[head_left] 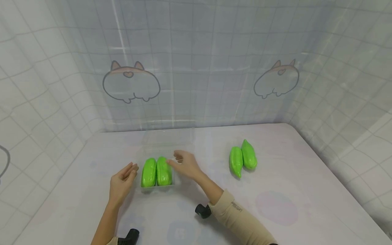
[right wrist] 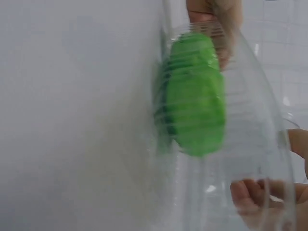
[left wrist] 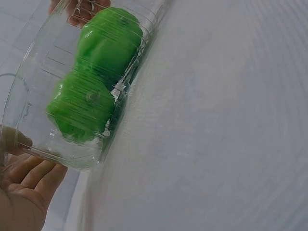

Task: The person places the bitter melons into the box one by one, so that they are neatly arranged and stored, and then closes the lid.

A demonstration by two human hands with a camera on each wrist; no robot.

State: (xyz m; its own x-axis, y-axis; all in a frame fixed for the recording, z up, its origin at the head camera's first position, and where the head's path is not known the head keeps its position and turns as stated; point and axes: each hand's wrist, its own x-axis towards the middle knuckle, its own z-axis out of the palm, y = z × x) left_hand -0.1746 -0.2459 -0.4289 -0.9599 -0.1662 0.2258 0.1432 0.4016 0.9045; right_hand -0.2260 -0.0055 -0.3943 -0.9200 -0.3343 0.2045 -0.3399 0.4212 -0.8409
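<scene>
A clear plastic clamshell box (head_left: 157, 188) lies on the table with its lid (head_left: 168, 137) folded back. Side by side in it are two bright green, lobed, glossy vegetable-like pieces, a left one (head_left: 148, 173) and a right one (head_left: 164, 171); their exact kind is unclear. My left hand (head_left: 121, 183) is beside the box's left wall, fingers nearly straight. Over the box's right side is my right hand (head_left: 185, 165), its thumb near the right green piece and its fingers loosely bent. Through the plastic, right fingertips (right wrist: 248, 195) show at the box wall, with nothing visibly gripped.
Two more green pieces, a left one (head_left: 236, 161) and a right one (head_left: 249, 154), with pointed ends lie together on the table to the right. Tile-patterned curtains (head_left: 196, 78) enclose the back and sides. A dark wrist camera (head_left: 203, 211) is on the right forearm.
</scene>
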